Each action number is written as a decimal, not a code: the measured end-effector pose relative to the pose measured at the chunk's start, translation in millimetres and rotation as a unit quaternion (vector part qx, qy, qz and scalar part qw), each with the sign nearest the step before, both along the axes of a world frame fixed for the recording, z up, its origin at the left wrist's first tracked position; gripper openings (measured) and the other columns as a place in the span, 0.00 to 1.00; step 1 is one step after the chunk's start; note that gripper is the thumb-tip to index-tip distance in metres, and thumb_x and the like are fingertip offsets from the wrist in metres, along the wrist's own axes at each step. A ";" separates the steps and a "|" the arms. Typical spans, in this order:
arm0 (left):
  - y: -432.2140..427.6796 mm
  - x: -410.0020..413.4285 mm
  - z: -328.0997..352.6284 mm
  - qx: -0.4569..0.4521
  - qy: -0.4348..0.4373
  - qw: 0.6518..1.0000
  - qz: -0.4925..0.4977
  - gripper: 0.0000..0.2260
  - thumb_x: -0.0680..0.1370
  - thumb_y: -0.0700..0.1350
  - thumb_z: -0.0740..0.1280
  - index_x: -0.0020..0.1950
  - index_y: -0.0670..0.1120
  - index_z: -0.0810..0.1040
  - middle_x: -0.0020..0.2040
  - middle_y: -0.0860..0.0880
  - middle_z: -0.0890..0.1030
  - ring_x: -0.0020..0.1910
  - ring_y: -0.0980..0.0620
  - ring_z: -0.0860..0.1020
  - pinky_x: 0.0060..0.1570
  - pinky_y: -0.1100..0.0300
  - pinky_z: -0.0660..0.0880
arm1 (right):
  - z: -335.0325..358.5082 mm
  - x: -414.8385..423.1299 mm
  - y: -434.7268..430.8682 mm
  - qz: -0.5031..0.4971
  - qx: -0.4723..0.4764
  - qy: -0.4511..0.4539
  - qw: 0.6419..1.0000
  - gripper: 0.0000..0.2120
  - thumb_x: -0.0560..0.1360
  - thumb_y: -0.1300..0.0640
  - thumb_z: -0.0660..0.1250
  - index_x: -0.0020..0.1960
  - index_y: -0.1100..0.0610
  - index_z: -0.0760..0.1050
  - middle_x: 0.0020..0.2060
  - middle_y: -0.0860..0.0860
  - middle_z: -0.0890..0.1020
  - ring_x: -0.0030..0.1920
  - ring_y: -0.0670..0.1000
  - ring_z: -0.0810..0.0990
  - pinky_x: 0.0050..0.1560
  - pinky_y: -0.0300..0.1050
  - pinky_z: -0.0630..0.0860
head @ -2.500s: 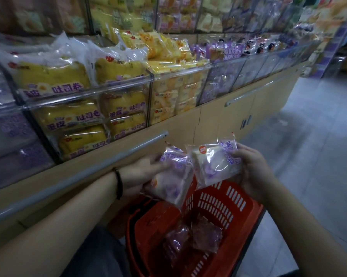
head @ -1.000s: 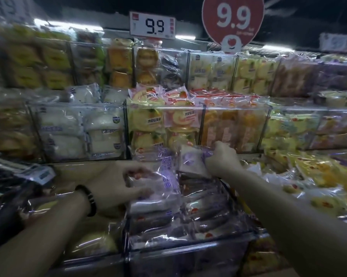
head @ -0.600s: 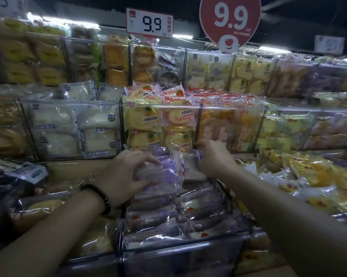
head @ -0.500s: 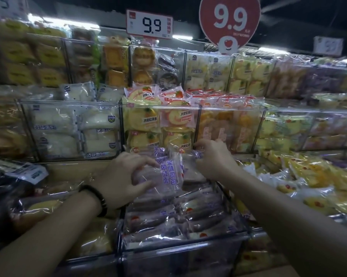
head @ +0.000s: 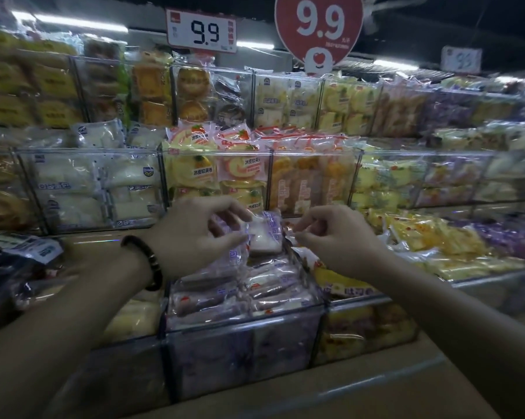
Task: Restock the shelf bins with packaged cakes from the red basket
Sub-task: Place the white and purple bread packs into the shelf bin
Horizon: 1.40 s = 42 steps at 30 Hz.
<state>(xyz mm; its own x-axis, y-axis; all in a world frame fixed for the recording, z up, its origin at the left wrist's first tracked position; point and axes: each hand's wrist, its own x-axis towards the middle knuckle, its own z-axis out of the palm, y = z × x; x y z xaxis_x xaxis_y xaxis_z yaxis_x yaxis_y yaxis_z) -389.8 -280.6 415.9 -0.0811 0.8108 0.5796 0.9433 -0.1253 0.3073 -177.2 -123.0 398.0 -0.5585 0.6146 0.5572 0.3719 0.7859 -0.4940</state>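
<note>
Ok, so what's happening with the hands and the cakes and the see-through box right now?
clear bin: open-topped, nearly full of packs.
left hand: grips a purple cake pack over the clear bin.
purple cake pack: held, not yet laid down.
standing pack: upright at the bin's back, between the hands.
right hand: fingers curled beside the standing pack; holding it or not, cannot tell.

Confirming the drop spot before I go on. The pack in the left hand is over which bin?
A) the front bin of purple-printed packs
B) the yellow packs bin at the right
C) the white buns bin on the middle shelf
A: the left hand grips the pack directly over the front bin, which is stacked with matching purple-printed packs.
</note>
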 end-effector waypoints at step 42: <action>247.1 373.2 -593.2 -0.707 -0.062 0.697 -0.106 0.17 0.83 0.45 0.67 0.70 0.42 0.77 0.68 0.42 0.80 0.65 0.41 0.79 0.61 0.52 0.77 | -560.4 339.0 145.0 -0.210 -0.513 -0.439 0.708 0.43 0.74 0.48 0.78 0.83 0.53 0.61 0.76 0.53 0.73 0.72 0.55 0.74 0.64 0.43 0.73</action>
<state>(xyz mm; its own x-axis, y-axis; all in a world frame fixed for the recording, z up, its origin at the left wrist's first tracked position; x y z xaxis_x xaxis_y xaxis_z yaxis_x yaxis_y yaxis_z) -16.6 -33.5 -177.2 0.1479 0.5662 -0.8109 0.9053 0.2526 0.3415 161.8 22.0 -162.4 -0.0606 0.6593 -0.7494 0.9834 -0.0894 -0.1581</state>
